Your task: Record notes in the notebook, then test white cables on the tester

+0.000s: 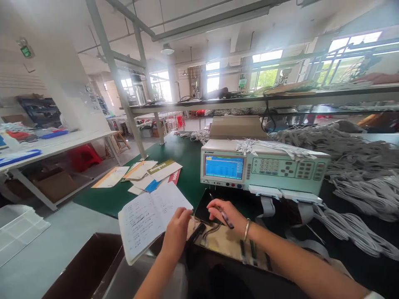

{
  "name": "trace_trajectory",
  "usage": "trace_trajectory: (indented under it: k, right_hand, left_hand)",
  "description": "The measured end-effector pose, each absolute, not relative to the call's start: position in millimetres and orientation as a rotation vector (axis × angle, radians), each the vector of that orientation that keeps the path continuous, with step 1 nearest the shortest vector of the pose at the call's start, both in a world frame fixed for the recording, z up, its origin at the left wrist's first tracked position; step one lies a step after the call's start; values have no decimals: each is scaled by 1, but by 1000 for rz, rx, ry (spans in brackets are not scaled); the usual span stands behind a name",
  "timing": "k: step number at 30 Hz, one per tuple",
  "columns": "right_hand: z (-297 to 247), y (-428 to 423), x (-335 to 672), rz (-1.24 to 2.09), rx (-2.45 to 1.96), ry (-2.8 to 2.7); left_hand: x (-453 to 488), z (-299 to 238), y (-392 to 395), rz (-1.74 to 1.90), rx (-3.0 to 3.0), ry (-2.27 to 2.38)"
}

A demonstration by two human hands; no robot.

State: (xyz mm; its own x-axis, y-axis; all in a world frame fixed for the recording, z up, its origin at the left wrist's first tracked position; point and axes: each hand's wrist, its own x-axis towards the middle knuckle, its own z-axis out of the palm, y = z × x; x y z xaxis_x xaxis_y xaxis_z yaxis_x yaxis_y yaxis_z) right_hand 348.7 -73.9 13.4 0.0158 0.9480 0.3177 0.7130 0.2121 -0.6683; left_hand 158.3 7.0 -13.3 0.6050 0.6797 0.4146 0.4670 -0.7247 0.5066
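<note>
An open notebook with handwritten lines lies tilted at the left front of the bench, its lower part past the bench edge. My left hand is closed at the notebook's right corner, thumb and fingers pinching the page edge there. In my right hand is a dark pen, gripped by curled fingers with one end up toward the tester. Below both hands is a tan board with wires and dark connectors. Behind my right hand stands a bench tester with a lit blue screen.
Loose booklets lie on the green bench top behind the notebook. Bundles of white cables are heaped at right, with more on the tester. A shelf spans the back. A brown box stands at lower left.
</note>
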Motion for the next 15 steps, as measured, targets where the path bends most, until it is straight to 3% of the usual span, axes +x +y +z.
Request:
trace_trajectory:
  k: [4,9,15]
  right_hand:
    - [-5,-55,350,25,-1620,-2061]
    - [-27,-16,335,-36,-1605,-2234]
    - [-39,-14,339,-42,-1656,-2264]
  left_hand:
    - [162,-35,25,671,2436,1004]
    - [158,-56,28,477,2427,1105]
    - [173,-37,24,400,2381,1013]
